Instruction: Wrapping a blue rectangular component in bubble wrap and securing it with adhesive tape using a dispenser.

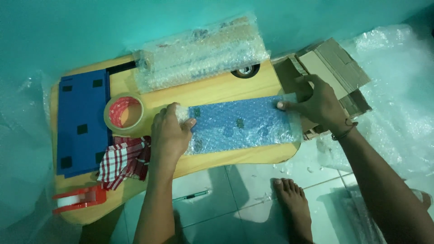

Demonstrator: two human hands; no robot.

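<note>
Both forearms reach down from the bottom edge, with a bare foot (293,199) on the tiled floor (226,212) between them. The left hand (171,131) is curled over the left end of a flat blue panel wrapped in bubble wrap (242,124), fingers bunching the loose film there. The right hand (316,103) is spread fairly wide, thumb and fingertips pressing the wrap down at the panel's right end. Neither hand lifts it; the panel lies flat along the front half of a low wooden table (217,90), its right end just past the table's edge.

It looks light and stiff, a thin board inside a soft, slippery cushion. The film would slide and crinkle under a loose grip, so the firmest hold seems to be at the two short ends, pinching through the wrap onto the board itself, much as the hands now sit.

Just left of the left hand stands a roll of clear packing tape (124,114), touching a bare blue panel with dark square pads (82,122). A red-and-white checked cloth (123,160) lies below the roll, and a red tape dispenser (79,199) sits at the table's near corner. Behind the wrapped panel rests a bubble-wrapped bundle (201,52). Flattened cardboard boxes (332,68) lie beyond the right hand, with loose bubble wrap (398,90) heaped at far right.
</note>
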